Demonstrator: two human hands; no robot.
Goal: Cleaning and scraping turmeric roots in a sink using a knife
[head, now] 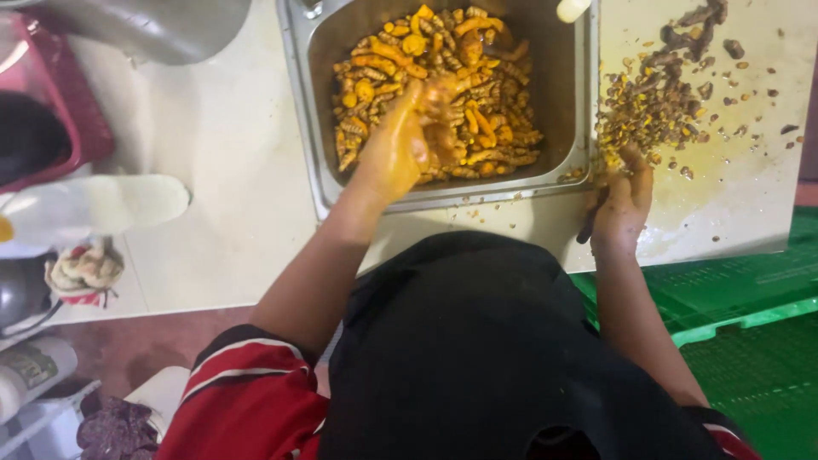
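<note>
Black apron (477, 341) and red striped sleeves fill the near view. Beyond them, my left hand (400, 149), stained yellow, reaches into a steel tray (315, 111) and curls around orange turmeric roots (443, 94) heaped inside. My right hand (625, 198) grips a dark knife handle (590, 223) on the pale cutting board (733, 196), beside brown peelings (652, 102) near its far edge.

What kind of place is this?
Probably a home or small workshop food-preparation spot: a steel tray full of orange roots, a stained cutting board strewn with peelings, and a green plastic crate.
</note>
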